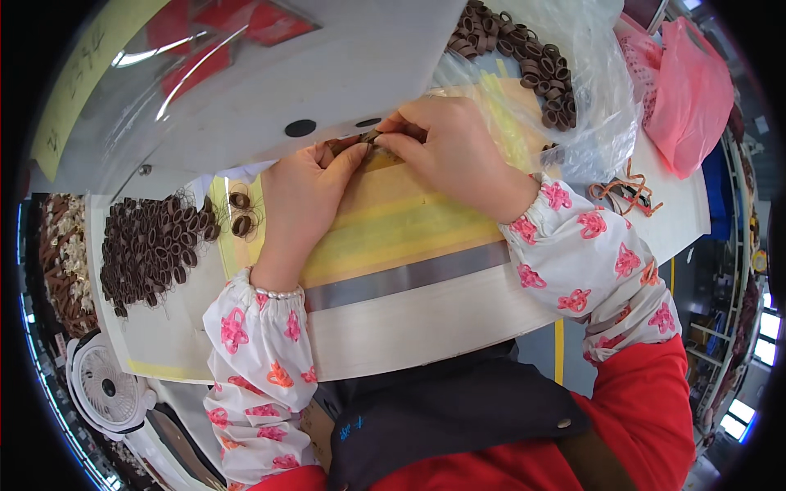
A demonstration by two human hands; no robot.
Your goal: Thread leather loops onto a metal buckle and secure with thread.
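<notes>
A small brown loop of material (366, 139) sits pinched between both hands at the far edge of the work board (409, 311), right under the lip of a white machine housing (327, 82). The left hand (301, 190) holds its fingers narrowed, thumb and forefinger closed on the loop's left end. The right hand (446, 147) curls tightly over from the other side, its fingertips (391, 131) pressed on the same piece, so the two hands touch at the loop. How the loop itself is shaped is hard to tell, since the fingers cover most of it.

Both forearms wear white sleeve covers with pink flowers (589, 254). The board beneath them carries yellow tape bands (393, 229) and one grey strip (409, 274).

To the left lies a heap of dark brown rings (151, 245), with two loose rings (241, 214) just beside the left wrist. Beyond the right hand, a clear plastic bag (589, 98) holds more brown rings (532, 61). A pink bag (692, 90) lies further right, and a small white fan (106, 389) stands at the lower left.
</notes>
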